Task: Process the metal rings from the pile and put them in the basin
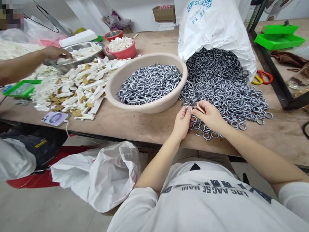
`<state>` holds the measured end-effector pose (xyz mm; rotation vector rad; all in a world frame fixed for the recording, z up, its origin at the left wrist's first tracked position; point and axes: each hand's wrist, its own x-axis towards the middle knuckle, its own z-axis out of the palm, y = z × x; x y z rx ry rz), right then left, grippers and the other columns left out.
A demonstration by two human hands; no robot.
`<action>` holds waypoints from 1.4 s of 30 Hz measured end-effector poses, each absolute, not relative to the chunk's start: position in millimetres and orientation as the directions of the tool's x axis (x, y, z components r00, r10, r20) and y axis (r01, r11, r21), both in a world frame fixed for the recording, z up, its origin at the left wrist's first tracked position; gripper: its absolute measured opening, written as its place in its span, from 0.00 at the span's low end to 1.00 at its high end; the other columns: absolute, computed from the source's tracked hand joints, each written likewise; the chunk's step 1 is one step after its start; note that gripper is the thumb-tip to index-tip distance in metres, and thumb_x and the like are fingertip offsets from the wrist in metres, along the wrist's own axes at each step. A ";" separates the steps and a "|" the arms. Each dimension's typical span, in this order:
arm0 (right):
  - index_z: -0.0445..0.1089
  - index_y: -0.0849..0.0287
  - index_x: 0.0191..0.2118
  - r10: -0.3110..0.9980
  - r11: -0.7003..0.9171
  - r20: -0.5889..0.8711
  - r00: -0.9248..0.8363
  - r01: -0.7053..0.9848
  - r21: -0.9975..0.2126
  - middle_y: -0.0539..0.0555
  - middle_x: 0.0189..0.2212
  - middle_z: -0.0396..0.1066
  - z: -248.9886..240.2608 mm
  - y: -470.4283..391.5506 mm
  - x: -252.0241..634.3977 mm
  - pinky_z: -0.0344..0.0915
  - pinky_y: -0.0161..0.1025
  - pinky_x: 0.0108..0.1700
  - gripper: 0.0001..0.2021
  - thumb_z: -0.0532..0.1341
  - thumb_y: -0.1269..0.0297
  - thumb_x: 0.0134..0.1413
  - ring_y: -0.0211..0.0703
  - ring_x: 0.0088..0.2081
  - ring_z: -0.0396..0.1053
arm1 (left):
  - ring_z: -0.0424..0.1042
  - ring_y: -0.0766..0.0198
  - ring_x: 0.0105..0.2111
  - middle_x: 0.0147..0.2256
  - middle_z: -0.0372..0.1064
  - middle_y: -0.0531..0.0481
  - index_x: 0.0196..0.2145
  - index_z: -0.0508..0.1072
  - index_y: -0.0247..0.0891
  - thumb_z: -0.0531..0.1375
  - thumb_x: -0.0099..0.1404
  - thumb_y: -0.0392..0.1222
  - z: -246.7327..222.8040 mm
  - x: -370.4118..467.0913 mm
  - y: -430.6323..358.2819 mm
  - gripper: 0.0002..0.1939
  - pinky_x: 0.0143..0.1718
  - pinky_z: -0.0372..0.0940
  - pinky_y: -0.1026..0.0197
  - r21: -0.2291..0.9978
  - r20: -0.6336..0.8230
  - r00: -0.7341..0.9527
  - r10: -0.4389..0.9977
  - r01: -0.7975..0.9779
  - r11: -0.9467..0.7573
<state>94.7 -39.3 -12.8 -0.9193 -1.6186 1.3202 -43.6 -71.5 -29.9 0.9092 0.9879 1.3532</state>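
Observation:
My left hand (183,119) is closed, pinching a grey metal ring (188,108) between thumb and fingers. My right hand (207,114) is closed too, its fingertips against the same ring. From the right hand sticks out a small flat tan piece (201,109), whose kind I cannot make out. Both hands are close together at the near left edge of a loose pile of grey rings (224,96), which spills from a white sack (212,26) lying on its side. Left of the hands stands a beige basin (146,107) holding many similar rings.
On the left, a co-worker's hand (54,53) reaches into a metal bowl (96,52) beside heaped white pieces (90,84). A phone (54,118) lies at the table edge. Scissors (263,77) and a black metal frame (274,78) are right of the sack. A white bag (103,175) hangs below.

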 end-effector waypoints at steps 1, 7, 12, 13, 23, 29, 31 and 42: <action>0.66 0.55 0.40 0.917 0.227 0.187 -0.351 0.073 -0.971 0.50 0.32 0.71 -14.3 -39.7 95.1 0.67 0.40 0.39 0.15 0.66 0.50 0.55 0.41 0.33 0.69 | 0.54 0.74 0.17 0.20 0.57 0.58 0.35 0.70 0.40 0.64 0.61 0.60 -30.5 -43.5 -71.1 0.20 0.17 0.51 0.70 0.934 -0.051 -0.029 0.998 -0.355 0.037; 0.70 0.53 0.46 0.886 0.245 0.218 -0.409 0.015 -0.969 0.51 0.36 0.74 -10.8 -43.0 96.2 0.70 0.42 0.39 0.17 0.67 0.51 0.55 0.42 0.33 0.72 | 0.54 0.75 0.16 0.20 0.58 0.59 0.34 0.69 0.39 0.66 0.58 0.61 -30.6 -41.2 -71.8 0.21 0.16 0.50 0.70 0.905 -0.105 -0.030 0.994 -0.418 0.083; 0.73 0.56 0.43 0.909 0.170 0.164 -0.383 -0.018 -0.985 0.51 0.32 0.74 -8.2 -39.9 93.7 0.67 0.41 0.34 0.19 0.68 0.47 0.52 0.42 0.29 0.70 | 0.54 0.75 0.15 0.19 0.59 0.59 0.34 0.69 0.38 0.67 0.56 0.61 -25.2 -40.4 -75.2 0.23 0.14 0.49 0.70 0.865 -0.147 0.096 0.984 -0.470 0.175; 0.73 0.56 0.44 0.906 0.167 0.163 -0.390 -0.024 -0.986 0.51 0.31 0.73 -7.1 -39.3 94.2 0.67 0.41 0.34 0.20 0.66 0.46 0.53 0.42 0.29 0.70 | 0.54 0.75 0.15 0.19 0.59 0.59 0.33 0.68 0.38 0.67 0.56 0.61 -23.3 -40.8 -75.7 0.23 0.13 0.49 0.70 0.855 -0.149 0.125 0.981 -0.482 0.191; 0.70 0.57 0.31 0.759 0.651 0.446 -0.475 0.581 -0.490 0.52 0.29 0.70 4.7 -47.5 111.0 0.52 0.38 0.33 0.20 0.53 0.48 0.66 0.40 0.31 0.65 | 0.53 0.74 0.13 0.16 0.54 0.60 0.28 0.64 0.38 0.64 0.59 0.64 -19.8 -47.3 -73.3 0.25 0.12 0.49 0.69 0.808 -0.188 0.184 0.965 -0.529 0.259; 0.67 0.57 0.29 0.727 0.681 0.443 -0.524 0.632 -0.370 0.51 0.28 0.69 4.2 -48.0 109.4 0.47 0.39 0.31 0.22 0.52 0.47 0.67 0.39 0.30 0.64 | 0.53 0.74 0.12 0.15 0.54 0.61 0.28 0.64 0.38 0.64 0.59 0.62 -22.5 -47.6 -73.7 0.24 0.12 0.49 0.69 0.789 -0.182 0.214 0.960 -0.550 0.273; 0.67 0.57 0.29 0.724 0.685 0.444 -0.528 0.629 -0.367 0.51 0.28 0.69 4.4 -49.2 108.9 0.47 0.39 0.30 0.21 0.52 0.47 0.67 0.38 0.30 0.64 | 0.52 0.74 0.12 0.15 0.54 0.61 0.28 0.63 0.38 0.64 0.60 0.62 -21.1 -49.6 -74.2 0.24 0.12 0.50 0.70 0.780 -0.180 0.242 0.953 -0.556 0.289; 0.67 0.56 0.26 0.891 0.440 0.377 -0.252 0.684 -0.582 0.48 0.19 0.63 -3.5 -11.2 125.2 0.49 0.38 0.30 0.25 0.51 0.42 0.65 0.39 0.25 0.61 | 0.51 0.74 0.14 0.16 0.52 0.59 0.26 0.66 0.36 0.62 0.63 0.59 -21.1 -52.2 -85.0 0.22 0.13 0.50 0.69 0.824 -0.108 0.442 0.891 -0.462 0.329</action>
